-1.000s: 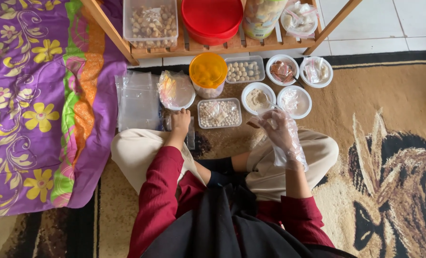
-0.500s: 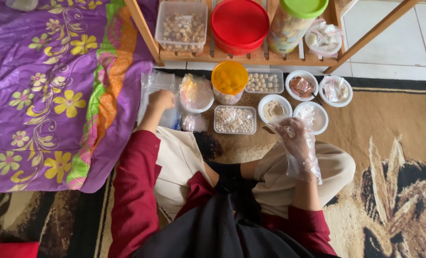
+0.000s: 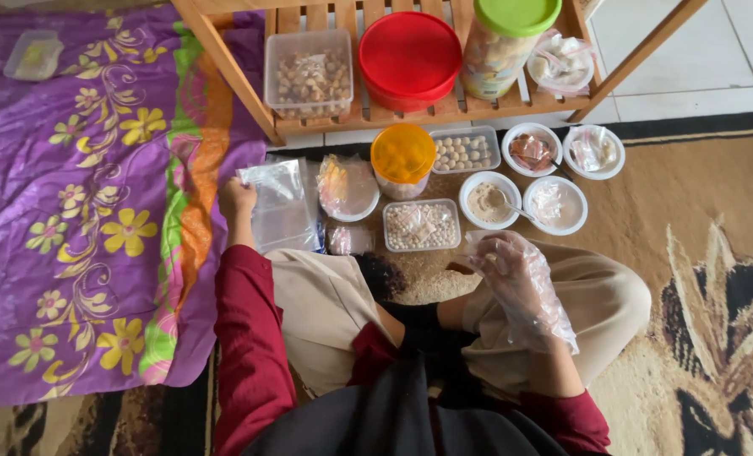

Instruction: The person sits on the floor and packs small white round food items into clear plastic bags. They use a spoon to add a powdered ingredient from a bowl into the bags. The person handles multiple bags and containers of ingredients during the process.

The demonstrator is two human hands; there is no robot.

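Observation:
I sit cross-legged on a carpet. My left hand (image 3: 236, 199) is closed on the left edge of a stack of clear plastic bags (image 3: 282, 204) lying by my left knee. My right hand (image 3: 511, 270) wears a loose clear plastic glove and hovers over my right knee with its fingers apart and nothing in them. Just beyond it sit a clear tray of small pale balls (image 3: 421, 225) and a white bowl of beige powder with a spoon (image 3: 489, 201).
An orange-lidded jar (image 3: 402, 157), a second tray of balls (image 3: 466, 151), several white bowls (image 3: 555, 205) and a bagged plate (image 3: 347, 187) lie in front. A wooden shelf (image 3: 224, 72) holds a red-lidded tub (image 3: 409, 57), a clear box (image 3: 309, 74) and a green-lidded jar (image 3: 505, 42). A purple flowered cloth (image 3: 81, 219) lies on the left.
My left hand has moved left from near the tray of balls to the plastic bags and closed on their edge. The gloved right hand stays about where it was.

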